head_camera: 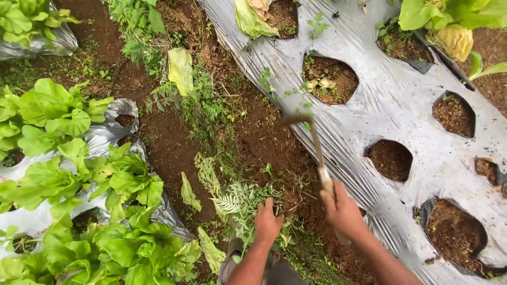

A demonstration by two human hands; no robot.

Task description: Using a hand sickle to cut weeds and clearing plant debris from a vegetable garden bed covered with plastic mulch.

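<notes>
— Nearest?
— Left hand point(268, 220) closed on a clump of ferny weeds point(238, 203) in the soil path. Right hand point(343, 211) gripping a small hoe point(317, 150) by its handle, blade raised over bare earth.
— Beyond?
— Silver mulch sheet point(391, 100) with round planting holes right; leafy greens point(63, 148) left.

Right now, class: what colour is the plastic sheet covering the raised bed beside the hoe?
Silvery grey, glossy plastic sheet with round planting holes, shown in the head view.
</notes>
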